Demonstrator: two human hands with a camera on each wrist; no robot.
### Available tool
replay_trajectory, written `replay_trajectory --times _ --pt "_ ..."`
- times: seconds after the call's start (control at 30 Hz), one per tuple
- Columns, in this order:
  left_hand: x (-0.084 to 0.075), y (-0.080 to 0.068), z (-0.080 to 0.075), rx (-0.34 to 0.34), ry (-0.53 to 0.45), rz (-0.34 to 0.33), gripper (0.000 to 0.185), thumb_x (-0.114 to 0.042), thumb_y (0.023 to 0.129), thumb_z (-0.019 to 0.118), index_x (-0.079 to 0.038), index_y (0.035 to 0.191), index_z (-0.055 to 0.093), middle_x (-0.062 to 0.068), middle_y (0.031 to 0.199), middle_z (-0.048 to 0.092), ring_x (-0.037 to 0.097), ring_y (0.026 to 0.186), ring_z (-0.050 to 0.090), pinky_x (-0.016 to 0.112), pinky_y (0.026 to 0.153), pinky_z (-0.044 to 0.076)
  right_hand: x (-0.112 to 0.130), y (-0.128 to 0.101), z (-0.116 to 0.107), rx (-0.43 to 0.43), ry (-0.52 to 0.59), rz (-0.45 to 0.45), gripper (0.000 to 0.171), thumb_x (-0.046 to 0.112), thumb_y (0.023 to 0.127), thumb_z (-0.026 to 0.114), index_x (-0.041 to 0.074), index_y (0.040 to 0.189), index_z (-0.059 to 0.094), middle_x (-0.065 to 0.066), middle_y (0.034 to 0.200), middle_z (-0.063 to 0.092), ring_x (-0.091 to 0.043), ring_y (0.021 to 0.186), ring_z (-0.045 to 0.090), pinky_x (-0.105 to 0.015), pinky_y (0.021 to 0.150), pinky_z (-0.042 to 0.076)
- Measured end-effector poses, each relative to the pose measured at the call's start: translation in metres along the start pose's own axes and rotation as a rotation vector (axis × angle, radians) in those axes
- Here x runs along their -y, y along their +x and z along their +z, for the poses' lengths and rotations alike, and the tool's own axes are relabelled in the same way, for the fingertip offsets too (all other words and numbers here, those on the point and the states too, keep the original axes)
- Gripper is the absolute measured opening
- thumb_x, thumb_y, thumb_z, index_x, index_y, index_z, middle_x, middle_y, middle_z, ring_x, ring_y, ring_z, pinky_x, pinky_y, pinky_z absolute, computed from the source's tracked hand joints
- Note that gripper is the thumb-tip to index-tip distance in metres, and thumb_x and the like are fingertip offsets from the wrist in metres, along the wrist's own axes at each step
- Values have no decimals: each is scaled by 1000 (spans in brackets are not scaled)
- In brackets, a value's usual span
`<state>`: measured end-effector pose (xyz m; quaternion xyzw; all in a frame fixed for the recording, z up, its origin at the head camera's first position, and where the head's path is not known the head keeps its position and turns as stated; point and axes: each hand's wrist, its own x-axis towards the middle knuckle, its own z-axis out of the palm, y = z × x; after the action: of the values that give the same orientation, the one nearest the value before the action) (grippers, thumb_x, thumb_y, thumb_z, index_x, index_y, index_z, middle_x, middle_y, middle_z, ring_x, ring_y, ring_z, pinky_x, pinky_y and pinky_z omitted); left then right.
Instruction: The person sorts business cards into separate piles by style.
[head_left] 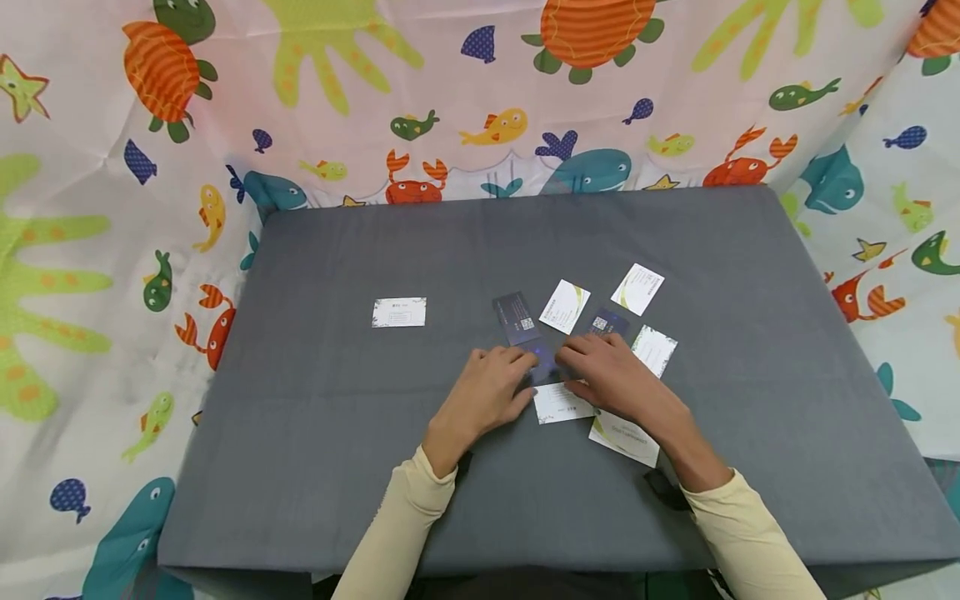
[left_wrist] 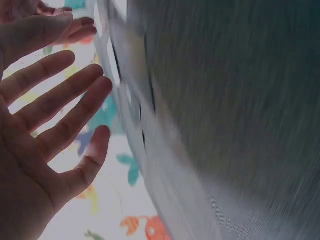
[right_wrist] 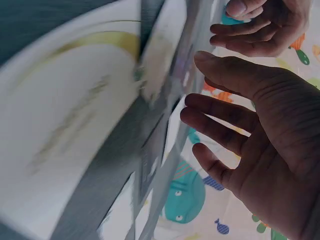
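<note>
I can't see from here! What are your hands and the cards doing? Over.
Left hand and right hand open, fingers straight, over a dark card. White card between the hands. Nothing blocking.

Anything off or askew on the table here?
The cards lie scattered at mixed angles near both hands, left hand and right hand. One white card sits alone, well to the left. Nothing looks damaged or spilled.

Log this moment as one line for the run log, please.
left hand: open, fingertips on dark card | right hand: open, over same card | grey tablecloth: white and dark cards scattered
</note>
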<state>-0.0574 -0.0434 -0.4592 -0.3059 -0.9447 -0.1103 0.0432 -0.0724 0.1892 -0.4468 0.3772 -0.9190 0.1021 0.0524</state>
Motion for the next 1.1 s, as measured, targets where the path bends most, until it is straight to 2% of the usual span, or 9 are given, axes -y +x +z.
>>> replay_trajectory --times 0.13,0.3,0.43,0.57,0.7,0.9,1.1 --pt "-13 1 7 67 25 53 39 -41 91 79 -21 121 66 -3 120 74 19 109 70 42 87 51 -1 -17 -1 48 29 7 39 16 79 90 14 113 71 -4 114 71 -24 100 68 -50 85 50" --pt "-20 2 10 119 45 71 51 -50 83 85 -25 123 66 -6 117 72 16 111 68 40 89 49 -1 -25 -1 101 93 13 56 16 69 97 15 118 69 -3 119 70 -24 108 68 -49 87 48" --pt "-24 2 12 152 22 79 55 -48 80 88 -25 125 66 -5 114 70 16 109 67 40 88 48 -2 -26 1 100 105 -2 64 16 63 99 17 119 68 -1 119 69 -22 110 68 -47 86 47" --pt "-26 2 14 177 -19 89 56 -40 79 90 -24 126 64 -4 113 68 17 105 66 39 85 49 -5 -28 2 99 111 -11 65 15 63 99 19 120 67 1 117 69 -19 106 68 -44 86 46" --pt "-25 4 15 184 -46 95 56 -35 80 91 -23 128 64 -2 114 67 19 102 65 37 81 51 -9 -28 4 108 121 -34 63 16 65 98 19 120 66 2 110 68 -14 95 65 -43 86 45" --pt "-22 10 15 213 -103 100 59 -27 82 89 -19 133 60 2 117 68 23 102 65 38 77 54 -15 -30 6 80 139 -53 61 18 69 96 17 122 66 3 101 70 -10 84 60 -43 90 45" --pt "-23 13 14 238 -70 66 70 -32 79 88 -16 137 52 2 122 71 23 106 67 39 84 47 -17 -33 7 56 162 -49 67 18 70 95 13 130 64 -1 116 75 -13 98 68 -44 90 46"
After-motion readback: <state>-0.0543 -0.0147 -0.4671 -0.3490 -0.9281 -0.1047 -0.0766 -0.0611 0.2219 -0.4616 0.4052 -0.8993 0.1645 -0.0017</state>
